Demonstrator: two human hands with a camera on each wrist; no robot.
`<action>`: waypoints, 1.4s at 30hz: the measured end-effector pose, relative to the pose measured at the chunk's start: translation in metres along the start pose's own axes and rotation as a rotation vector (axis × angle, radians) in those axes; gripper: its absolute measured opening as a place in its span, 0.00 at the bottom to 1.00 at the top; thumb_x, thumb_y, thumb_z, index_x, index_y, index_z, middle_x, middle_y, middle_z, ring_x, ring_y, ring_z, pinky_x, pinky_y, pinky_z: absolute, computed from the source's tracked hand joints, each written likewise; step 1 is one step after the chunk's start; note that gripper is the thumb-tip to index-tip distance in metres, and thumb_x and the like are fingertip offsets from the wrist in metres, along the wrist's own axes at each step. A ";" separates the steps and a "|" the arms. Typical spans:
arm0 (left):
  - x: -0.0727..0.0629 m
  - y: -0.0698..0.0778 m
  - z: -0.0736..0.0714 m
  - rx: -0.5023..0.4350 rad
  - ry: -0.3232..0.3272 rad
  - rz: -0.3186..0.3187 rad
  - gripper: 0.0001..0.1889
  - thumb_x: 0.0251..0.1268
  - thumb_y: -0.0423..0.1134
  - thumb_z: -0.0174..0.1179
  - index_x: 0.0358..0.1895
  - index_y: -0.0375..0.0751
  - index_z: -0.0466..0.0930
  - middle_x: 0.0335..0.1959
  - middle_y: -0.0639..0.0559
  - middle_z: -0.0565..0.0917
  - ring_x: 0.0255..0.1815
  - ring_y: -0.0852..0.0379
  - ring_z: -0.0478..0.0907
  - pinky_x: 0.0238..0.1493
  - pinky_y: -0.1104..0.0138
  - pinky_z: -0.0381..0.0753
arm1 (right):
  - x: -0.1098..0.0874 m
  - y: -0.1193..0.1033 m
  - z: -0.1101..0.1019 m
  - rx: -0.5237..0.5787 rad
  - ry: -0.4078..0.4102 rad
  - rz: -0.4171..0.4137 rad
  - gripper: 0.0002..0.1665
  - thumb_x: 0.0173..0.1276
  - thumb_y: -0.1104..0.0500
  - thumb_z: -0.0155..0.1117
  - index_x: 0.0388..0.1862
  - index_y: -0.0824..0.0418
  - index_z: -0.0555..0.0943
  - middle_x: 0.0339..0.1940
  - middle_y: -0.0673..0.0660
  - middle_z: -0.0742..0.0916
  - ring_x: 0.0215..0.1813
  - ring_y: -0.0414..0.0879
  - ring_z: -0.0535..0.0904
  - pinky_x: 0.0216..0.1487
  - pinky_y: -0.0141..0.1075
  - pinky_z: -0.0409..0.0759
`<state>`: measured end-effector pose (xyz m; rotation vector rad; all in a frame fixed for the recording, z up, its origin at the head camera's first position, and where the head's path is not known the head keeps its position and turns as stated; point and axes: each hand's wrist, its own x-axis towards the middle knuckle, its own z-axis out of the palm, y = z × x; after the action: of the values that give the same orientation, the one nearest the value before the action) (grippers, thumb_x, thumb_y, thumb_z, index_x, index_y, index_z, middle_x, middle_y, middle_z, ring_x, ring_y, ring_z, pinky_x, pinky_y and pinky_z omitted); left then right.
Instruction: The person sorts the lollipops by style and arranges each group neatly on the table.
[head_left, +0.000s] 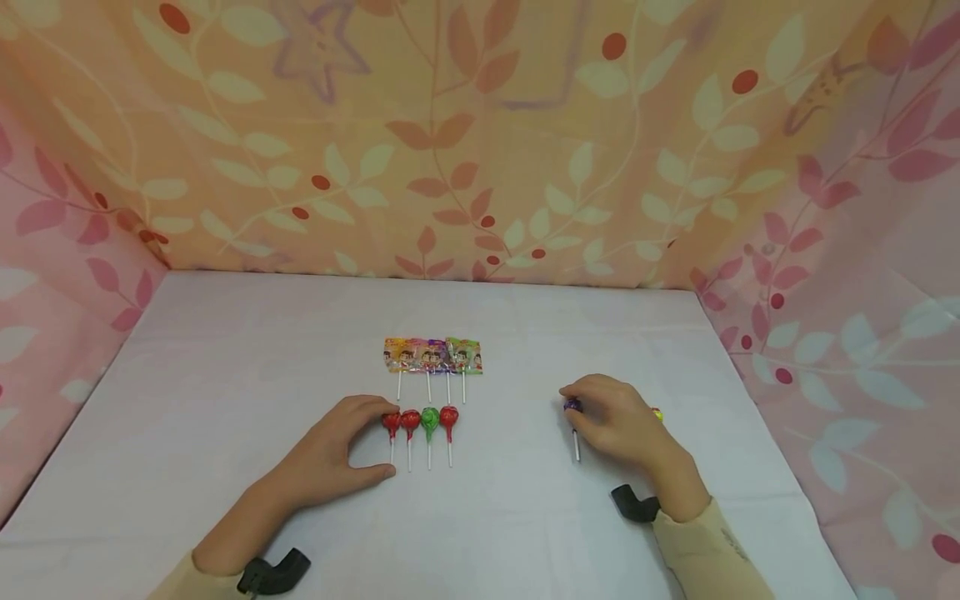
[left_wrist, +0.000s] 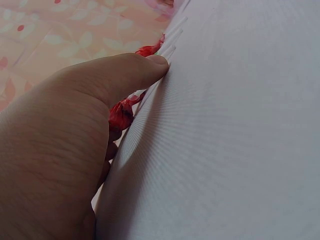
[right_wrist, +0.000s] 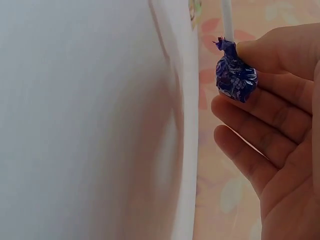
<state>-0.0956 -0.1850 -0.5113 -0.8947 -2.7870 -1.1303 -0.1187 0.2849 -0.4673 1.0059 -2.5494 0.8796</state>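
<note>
Four lollipops lie side by side with sticks toward me: a red lollipop second from left, a green lollipop, a red one at the right end and another red one at the left end. My left hand rests around the left end of this row, index finger at the leftmost red head and thumb by its stick. In the left wrist view, the thumb partly covers the row. Away to the right, my right hand pinches a purple lollipop between thumb and fingers, its white stick pointing toward me in the head view.
Behind the row lies a line of flat-wrapped lollipops, orange, pink, purple and green, sticks toward me. A small yellow item peeks out past the right hand. White cloth covers the table, with patterned curtains on its far and side edges.
</note>
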 end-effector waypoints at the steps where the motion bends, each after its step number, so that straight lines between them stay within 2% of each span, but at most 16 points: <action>1: 0.000 0.000 0.000 -0.001 0.000 -0.002 0.43 0.53 0.51 0.88 0.74 0.56 0.78 0.73 0.61 0.77 0.76 0.56 0.72 0.75 0.48 0.77 | 0.002 -0.001 0.002 0.008 0.001 -0.005 0.18 0.60 0.70 0.81 0.50 0.65 0.91 0.46 0.54 0.93 0.50 0.47 0.89 0.60 0.28 0.81; 4: 0.000 -0.001 0.001 0.000 0.002 -0.002 0.43 0.53 0.51 0.88 0.74 0.57 0.78 0.73 0.61 0.76 0.76 0.55 0.72 0.75 0.48 0.76 | 0.007 -0.004 0.006 0.025 -0.012 -0.006 0.17 0.61 0.70 0.80 0.50 0.65 0.91 0.46 0.54 0.93 0.50 0.46 0.89 0.59 0.31 0.83; 10: 0.000 -0.001 0.001 0.001 0.008 0.012 0.43 0.53 0.51 0.88 0.74 0.56 0.78 0.73 0.61 0.77 0.76 0.55 0.72 0.76 0.54 0.75 | 0.018 -0.011 0.015 0.039 -0.014 -0.032 0.17 0.62 0.70 0.79 0.50 0.65 0.91 0.46 0.54 0.93 0.50 0.47 0.89 0.53 0.47 0.89; 13: 0.000 -0.001 0.001 -0.002 0.007 0.013 0.43 0.53 0.51 0.88 0.74 0.56 0.78 0.73 0.61 0.77 0.75 0.55 0.72 0.76 0.53 0.75 | 0.023 -0.014 0.020 0.053 -0.003 -0.057 0.17 0.61 0.71 0.79 0.50 0.66 0.91 0.45 0.56 0.93 0.49 0.48 0.89 0.51 0.51 0.90; 18: 0.001 -0.001 0.000 -0.009 0.005 0.013 0.43 0.53 0.51 0.87 0.74 0.56 0.78 0.73 0.61 0.77 0.76 0.55 0.72 0.76 0.51 0.75 | 0.030 -0.019 0.029 0.067 -0.004 -0.063 0.17 0.61 0.70 0.79 0.50 0.65 0.91 0.46 0.56 0.93 0.50 0.48 0.89 0.53 0.51 0.90; 35: -0.001 -0.001 0.000 -0.014 0.014 0.022 0.43 0.52 0.50 0.88 0.73 0.55 0.79 0.72 0.60 0.77 0.75 0.55 0.72 0.77 0.61 0.72 | 0.053 -0.042 0.055 0.112 -0.080 -0.055 0.16 0.66 0.66 0.78 0.53 0.65 0.91 0.48 0.55 0.92 0.53 0.46 0.88 0.58 0.47 0.89; 42: 0.000 -0.001 0.001 -0.009 0.007 0.025 0.43 0.53 0.50 0.88 0.74 0.55 0.78 0.72 0.61 0.77 0.75 0.55 0.72 0.76 0.55 0.74 | 0.061 -0.048 0.069 0.118 -0.096 -0.059 0.16 0.68 0.65 0.78 0.53 0.65 0.91 0.48 0.55 0.92 0.52 0.46 0.87 0.58 0.45 0.88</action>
<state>-0.0960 -0.1846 -0.5122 -0.9216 -2.7589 -1.1416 -0.1317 0.1822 -0.4732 1.1785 -2.5574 0.9981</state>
